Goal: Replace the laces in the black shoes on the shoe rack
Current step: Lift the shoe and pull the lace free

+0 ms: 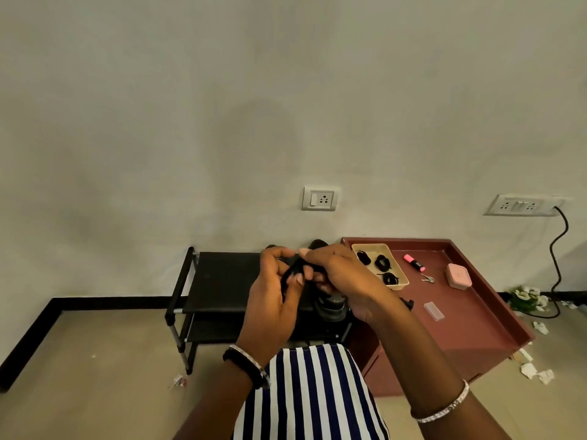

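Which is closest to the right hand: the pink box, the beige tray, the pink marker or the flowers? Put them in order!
From the right hand:
1. Beige tray, just beside it.
2. Pink marker, on the maroon table.
3. Pink box, further right.
4. Flowers, farthest right.

Dim, warm indoor light; a soft head-shaped shadow on the wall (254, 138); wide-angle bending at the edges, slightly soft focus.

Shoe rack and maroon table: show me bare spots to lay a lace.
Shoe rack: top shelf bare from its left posts to the left hand. Maroon table: bare near strip between the clear plastic piece and the front rim. Crowded: the table's far end, holding beige tray, highlighter, key and pink case.
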